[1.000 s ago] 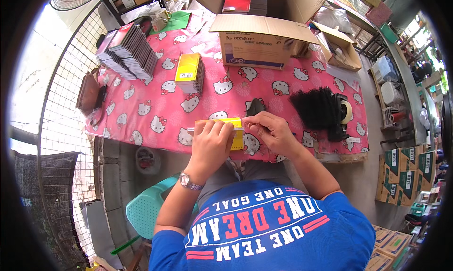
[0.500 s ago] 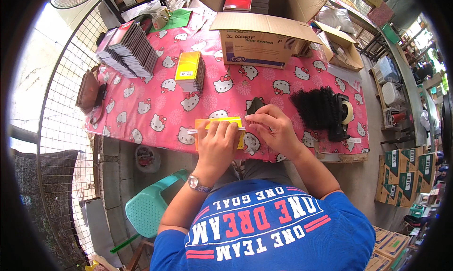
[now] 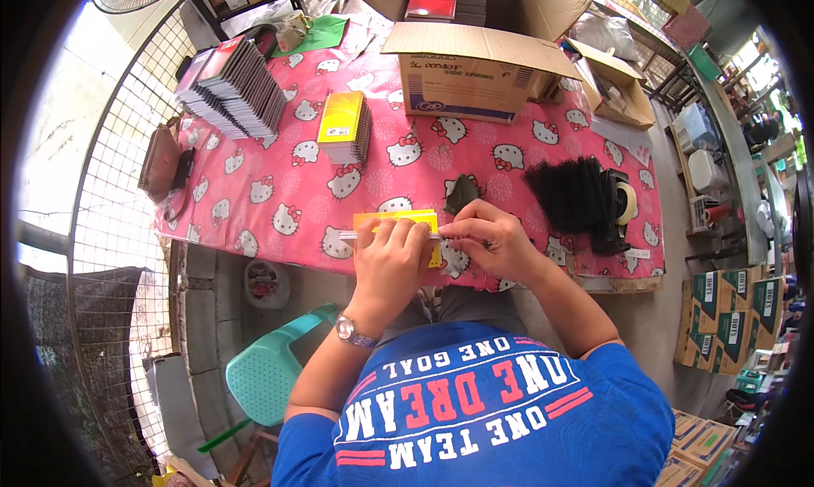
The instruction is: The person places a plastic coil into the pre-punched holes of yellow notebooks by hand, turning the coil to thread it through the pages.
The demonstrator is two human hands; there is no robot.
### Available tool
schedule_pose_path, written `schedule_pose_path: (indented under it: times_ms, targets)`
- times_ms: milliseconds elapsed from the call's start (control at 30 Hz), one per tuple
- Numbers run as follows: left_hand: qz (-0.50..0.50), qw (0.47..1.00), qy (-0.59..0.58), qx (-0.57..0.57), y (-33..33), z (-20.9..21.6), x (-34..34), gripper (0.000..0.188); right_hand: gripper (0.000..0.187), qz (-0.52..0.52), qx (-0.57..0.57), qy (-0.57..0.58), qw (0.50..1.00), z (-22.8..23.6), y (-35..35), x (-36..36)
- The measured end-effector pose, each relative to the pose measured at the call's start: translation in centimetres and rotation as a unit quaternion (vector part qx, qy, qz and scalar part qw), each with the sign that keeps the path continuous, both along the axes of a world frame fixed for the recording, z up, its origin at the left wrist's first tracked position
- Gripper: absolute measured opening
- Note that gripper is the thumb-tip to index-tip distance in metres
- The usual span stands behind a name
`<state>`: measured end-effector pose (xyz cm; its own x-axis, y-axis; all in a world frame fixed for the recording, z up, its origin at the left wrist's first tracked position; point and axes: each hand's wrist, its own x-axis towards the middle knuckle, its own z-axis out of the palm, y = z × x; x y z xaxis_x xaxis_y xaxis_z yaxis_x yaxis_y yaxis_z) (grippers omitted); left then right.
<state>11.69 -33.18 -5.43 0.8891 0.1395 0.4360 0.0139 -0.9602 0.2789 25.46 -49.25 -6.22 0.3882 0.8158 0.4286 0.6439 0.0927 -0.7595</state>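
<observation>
A yellow notebook lies at the table's near edge, its white page edges facing up between the covers. My left hand is closed over it, fingers bent across the top and holding it down. At the notebook's right end, my right hand pinches with thumb and forefinger. Whatever is in that pinch is too small to make out. Just beyond the right fingers sits a dark folded scrap. Farther off stands a stack of yellow spiral notebooks.
Black plastic binding coils lie in a heap beside a tape dispenser on the right. A large open carton stands at the back. More spiral notebooks are stacked back left, near a brown pouch. A green stool stands below.
My right fingertips have come slightly nearer to me, down to the level of the notebook's page edges. My left hand keeps its hold on the notebook.
</observation>
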Motion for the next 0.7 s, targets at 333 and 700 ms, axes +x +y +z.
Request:
schedule_pose_path:
  times_ms: [333, 700]
  targets:
    - [0.002, 1.000, 0.007, 0.005, -0.5, 0.3, -0.1, 0.023, 0.046, 0.001, -0.068, -0.011, 0.998, 1.8, -0.7, 0.2]
    - [-0.019, 0.999, 0.029, 0.011, -0.6, 0.6, -0.9, 0.023, 0.041, 0.009, -0.175, 0.230, 0.957, -3.9, 1.4, 6.3]
